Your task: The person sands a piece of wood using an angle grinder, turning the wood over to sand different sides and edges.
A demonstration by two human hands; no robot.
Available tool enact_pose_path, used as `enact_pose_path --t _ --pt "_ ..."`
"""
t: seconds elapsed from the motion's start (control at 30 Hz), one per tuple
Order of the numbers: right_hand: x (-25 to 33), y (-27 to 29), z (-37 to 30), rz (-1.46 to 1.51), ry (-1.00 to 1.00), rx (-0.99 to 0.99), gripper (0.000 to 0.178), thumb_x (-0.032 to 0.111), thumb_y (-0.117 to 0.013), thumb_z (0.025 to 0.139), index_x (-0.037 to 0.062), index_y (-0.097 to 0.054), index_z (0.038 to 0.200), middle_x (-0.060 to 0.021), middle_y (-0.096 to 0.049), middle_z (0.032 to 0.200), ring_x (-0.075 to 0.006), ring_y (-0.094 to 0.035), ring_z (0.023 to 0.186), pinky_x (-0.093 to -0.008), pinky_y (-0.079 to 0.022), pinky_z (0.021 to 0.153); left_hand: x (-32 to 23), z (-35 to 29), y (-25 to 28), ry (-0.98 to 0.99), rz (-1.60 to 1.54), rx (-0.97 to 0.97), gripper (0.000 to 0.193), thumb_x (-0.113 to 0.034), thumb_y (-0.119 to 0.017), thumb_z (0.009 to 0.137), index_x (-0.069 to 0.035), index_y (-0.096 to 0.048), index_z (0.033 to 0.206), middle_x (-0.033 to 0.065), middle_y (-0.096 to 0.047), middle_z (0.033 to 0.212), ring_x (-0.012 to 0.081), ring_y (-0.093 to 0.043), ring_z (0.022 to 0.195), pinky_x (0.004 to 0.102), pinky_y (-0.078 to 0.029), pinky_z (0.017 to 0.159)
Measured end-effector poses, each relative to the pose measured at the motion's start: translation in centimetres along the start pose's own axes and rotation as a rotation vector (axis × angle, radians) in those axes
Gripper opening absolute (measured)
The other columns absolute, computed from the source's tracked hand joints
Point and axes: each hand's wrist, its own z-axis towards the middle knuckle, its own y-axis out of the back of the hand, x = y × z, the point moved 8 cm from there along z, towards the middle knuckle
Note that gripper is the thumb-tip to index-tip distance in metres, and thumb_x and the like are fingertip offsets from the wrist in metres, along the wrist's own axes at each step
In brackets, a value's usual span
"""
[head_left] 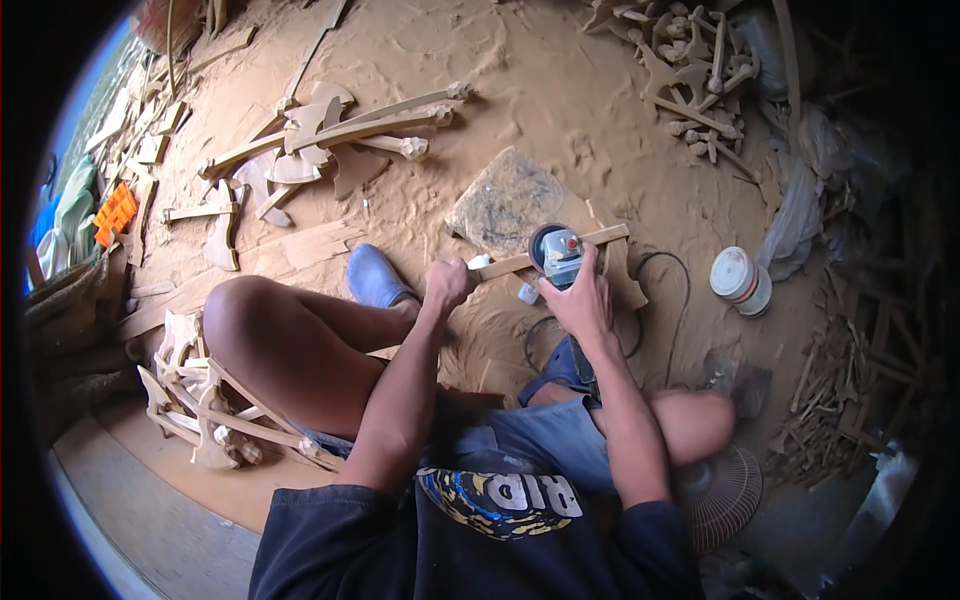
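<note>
Fan (725, 505), round wire cage, beside the right knee. Wooden pieces (200, 410), pale, heaped by the left knee. Left hand (448, 285): fingers closed around the near end of a wooden axe (508, 266), which lies crosswise in front of the person, its blade end rightward. Right hand (583, 303): fingers wrapped around a grinder (562, 265), disc at the handle; contact cannot be told. Stone slab (510, 200), just beyond. White tub (740, 280), right. Further wooden axes (318, 130), piled on the dusty ground (430, 60), far left.
</note>
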Motion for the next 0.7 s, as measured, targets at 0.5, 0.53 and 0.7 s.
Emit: enact_pose_path --t 0.5,0.53,0.7 --pt "2.8 -3.5 -2.4 -0.024 0.1 0.184 0.094 0.031 -0.081 0.084 0.0067 -0.026 0.156 -0.0364 -0.071 0.097 -0.0578 -0.067 0.094 -0.0644 -0.053 0.085 0.4 -0.9 1.1 0.235 -0.129 0.033 0.039 -0.033 -0.056 0.097 0.001 -0.075 0.098 0.0349 -0.073 0.088 0.0473 -0.076 0.082 0.05 -0.062 0.075" --pt "2.3 -3.0 -2.1 -0.029 0.075 0.138 0.092 0.031 -0.081 0.084 0.0066 -0.027 0.154 -0.0364 -0.071 0.098 -0.0575 -0.067 0.094 -0.0644 -0.053 0.085 0.0 -0.4 1.2 0.093 0.044 0.057 0.039 -0.032 -0.057 0.096 0.002 -0.076 0.098 0.0343 -0.073 0.088 0.046 -0.076 0.081 0.0491 -0.062 0.075" --pt "-2.0 -0.3 -0.5 -0.062 -0.042 0.044 0.096 0.031 -0.082 0.084 0.0001 -0.027 0.156 -0.0378 -0.07 0.104 -0.056 -0.068 0.1 -0.0629 -0.054 0.086 -0.4 -0.9 0.5 0.233 -0.166 0.127 0.048 -0.036 -0.057 0.095 0.009 -0.072 0.087 0.0211 -0.072 0.074 0.0278 -0.073 0.069 0.0454 -0.057 0.064"
